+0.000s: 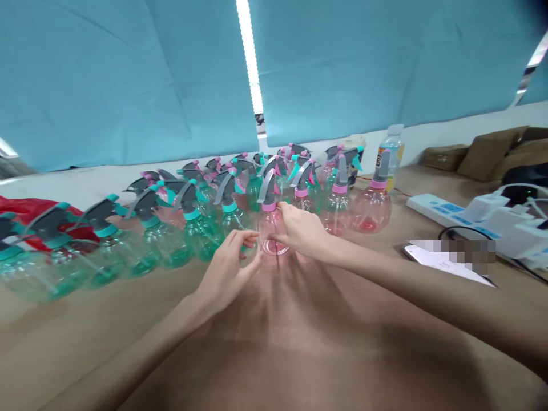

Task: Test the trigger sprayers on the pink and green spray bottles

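A pink spray bottle (274, 242) with a grey trigger head stands upright on the table in front of me. My right hand (302, 228) grips it from the right side, fingertips near its pink collar and thumb low on the body. To its left, my left hand (231, 262) is open, thumb and curved fingers apart, with nothing visible between them. Its fingertips come close to the pink bottle and a green spray bottle (233, 217); whether they touch either is unclear. Another green spray bottle (203, 234) stands just left of that hand.
Rows of green and pink spray bottles stretch across the table (274, 354). A larger pink bottle (371, 208) and a drink bottle (394, 148) stand at right. Further right lie a phone (428, 257), a power strip (454, 214) with chargers, and cardboard boxes (492, 151).
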Demonstrator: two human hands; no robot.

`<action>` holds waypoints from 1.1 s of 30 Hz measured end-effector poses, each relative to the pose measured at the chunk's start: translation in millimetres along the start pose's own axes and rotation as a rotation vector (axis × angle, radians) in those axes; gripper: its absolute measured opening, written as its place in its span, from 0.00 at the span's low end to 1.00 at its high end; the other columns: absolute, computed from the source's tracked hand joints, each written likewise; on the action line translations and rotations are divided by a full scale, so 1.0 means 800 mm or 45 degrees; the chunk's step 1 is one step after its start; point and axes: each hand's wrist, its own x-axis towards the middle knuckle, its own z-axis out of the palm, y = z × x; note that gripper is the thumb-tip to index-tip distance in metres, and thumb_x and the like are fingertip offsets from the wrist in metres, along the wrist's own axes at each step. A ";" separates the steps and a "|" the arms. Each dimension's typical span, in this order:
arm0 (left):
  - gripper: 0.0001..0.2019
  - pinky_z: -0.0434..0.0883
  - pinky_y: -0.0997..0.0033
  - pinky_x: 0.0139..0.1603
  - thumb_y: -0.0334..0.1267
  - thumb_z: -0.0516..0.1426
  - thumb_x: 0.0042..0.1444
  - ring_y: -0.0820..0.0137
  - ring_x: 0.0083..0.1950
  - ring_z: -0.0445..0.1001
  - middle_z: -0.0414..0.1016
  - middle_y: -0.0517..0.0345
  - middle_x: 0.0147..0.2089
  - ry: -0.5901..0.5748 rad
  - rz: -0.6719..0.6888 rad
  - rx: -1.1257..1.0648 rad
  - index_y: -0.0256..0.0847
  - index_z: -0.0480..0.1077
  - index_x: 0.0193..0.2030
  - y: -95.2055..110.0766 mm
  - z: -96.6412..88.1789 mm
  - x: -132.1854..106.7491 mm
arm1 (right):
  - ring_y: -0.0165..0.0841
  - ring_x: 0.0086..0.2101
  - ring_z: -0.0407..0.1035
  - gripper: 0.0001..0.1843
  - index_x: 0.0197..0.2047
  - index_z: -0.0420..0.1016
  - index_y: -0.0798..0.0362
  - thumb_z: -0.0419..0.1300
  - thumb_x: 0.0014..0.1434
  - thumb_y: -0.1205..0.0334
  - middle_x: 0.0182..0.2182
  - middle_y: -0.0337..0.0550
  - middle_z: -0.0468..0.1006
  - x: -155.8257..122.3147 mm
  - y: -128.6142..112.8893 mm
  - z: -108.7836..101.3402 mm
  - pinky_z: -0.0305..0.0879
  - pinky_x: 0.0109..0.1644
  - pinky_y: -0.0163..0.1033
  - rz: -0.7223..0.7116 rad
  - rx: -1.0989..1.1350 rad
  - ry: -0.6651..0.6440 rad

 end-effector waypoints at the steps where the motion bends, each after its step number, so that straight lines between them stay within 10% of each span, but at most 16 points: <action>1: 0.10 0.74 0.68 0.39 0.35 0.56 0.61 0.66 0.44 0.75 0.72 0.56 0.44 -0.019 -0.011 0.000 0.43 0.67 0.49 -0.001 0.001 -0.002 | 0.47 0.44 0.74 0.28 0.55 0.64 0.58 0.65 0.58 0.52 0.48 0.56 0.76 0.002 -0.002 0.000 0.65 0.37 0.43 0.011 -0.015 -0.004; 17: 0.07 0.70 0.67 0.36 0.34 0.54 0.60 0.67 0.34 0.72 0.73 0.59 0.37 -0.223 -0.090 -0.028 0.43 0.70 0.45 -0.007 0.014 -0.001 | 0.48 0.43 0.75 0.31 0.60 0.62 0.58 0.64 0.59 0.54 0.51 0.59 0.74 0.012 -0.008 0.008 0.66 0.39 0.44 0.078 -0.074 0.023; 25: 0.08 0.69 0.68 0.31 0.38 0.53 0.62 0.65 0.33 0.74 0.76 0.56 0.37 -0.259 -0.153 -0.101 0.41 0.72 0.44 0.003 0.020 0.011 | 0.45 0.45 0.74 0.15 0.49 0.71 0.52 0.58 0.64 0.52 0.48 0.49 0.78 -0.023 0.049 -0.031 0.67 0.44 0.46 0.147 -0.003 0.180; 33: 0.07 0.68 0.69 0.30 0.37 0.54 0.61 0.67 0.31 0.73 0.77 0.58 0.36 -0.273 -0.130 -0.152 0.42 0.72 0.44 0.021 0.030 0.019 | 0.51 0.46 0.74 0.31 0.55 0.68 0.60 0.60 0.60 0.43 0.47 0.59 0.78 0.007 0.064 -0.029 0.68 0.44 0.47 0.322 0.002 0.186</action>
